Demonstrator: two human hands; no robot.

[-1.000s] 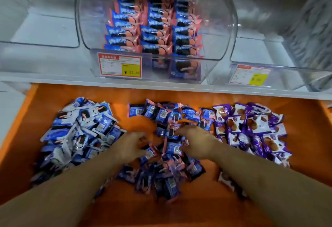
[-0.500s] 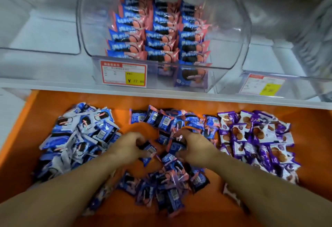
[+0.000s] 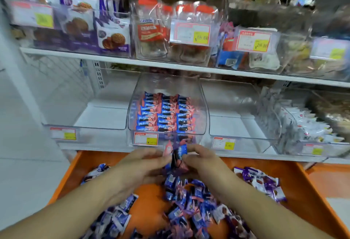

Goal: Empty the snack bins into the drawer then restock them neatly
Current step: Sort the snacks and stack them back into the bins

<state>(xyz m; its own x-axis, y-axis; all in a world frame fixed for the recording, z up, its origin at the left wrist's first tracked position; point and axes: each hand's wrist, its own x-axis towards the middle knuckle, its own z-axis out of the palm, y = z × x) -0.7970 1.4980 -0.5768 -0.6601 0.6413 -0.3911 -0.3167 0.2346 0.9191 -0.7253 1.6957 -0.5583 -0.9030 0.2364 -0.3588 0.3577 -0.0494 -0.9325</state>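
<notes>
My left hand (image 3: 144,165) and my right hand (image 3: 202,160) together hold a small bunch of blue-and-pink snack packets (image 3: 176,157) above the orange drawer (image 3: 303,197), just in front of the middle clear bin (image 3: 203,106). That bin holds neat rows of the same blue-and-pink packets (image 3: 164,113). Loose blue-and-pink packets (image 3: 189,201) lie piled in the drawer's middle. Blue-and-white packets (image 3: 113,218) lie at its left and purple biscuit packets (image 3: 263,184) at its right.
Clear bins stand left (image 3: 62,123) and right (image 3: 251,140) of the middle one, both showing no packets inside. Another bin with white packets (image 3: 310,127) is further right. The upper shelf (image 3: 132,61) carries biscuit bags and red-lidded jars.
Both hands gathered packets from the drawer pile and lifted them up toward the middle bin's front. The view tilted upward, bringing the upper shelf into sight.
</notes>
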